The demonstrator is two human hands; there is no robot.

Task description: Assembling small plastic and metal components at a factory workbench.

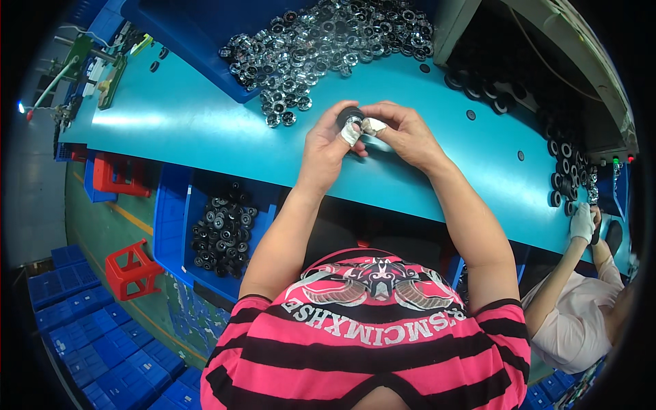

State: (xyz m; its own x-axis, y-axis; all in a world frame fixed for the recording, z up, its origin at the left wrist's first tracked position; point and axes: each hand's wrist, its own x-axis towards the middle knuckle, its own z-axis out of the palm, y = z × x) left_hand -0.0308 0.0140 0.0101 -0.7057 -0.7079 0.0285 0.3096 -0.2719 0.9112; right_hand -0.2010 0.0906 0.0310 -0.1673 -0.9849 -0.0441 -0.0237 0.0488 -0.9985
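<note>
Above the teal tabletop (205, 137), my two hands meet around a small wheel with a black ring (350, 113) and a shiny, clear-looking hub part. My left hand (324, 149) wraps its fingers about the wheel's left side, the thumb pressed to its front. From the other side, my right hand (408, 134) grips it with bent fingers and thumb. White tape covers both thumb tips. Just beyond my hands, a heap of shiny clear hubs (328, 41) spreads over the table. Fingers hide part of the wheel.
A tilted blue bin (205, 58) borders the heap. Black rings (566, 167) lie at right, where a co-worker's gloved hand (582, 223) works. Below the table edge, a blue crate holds black wheels (222, 232). Red stools (133, 270) and stacked blue crates (102, 335) stand at left.
</note>
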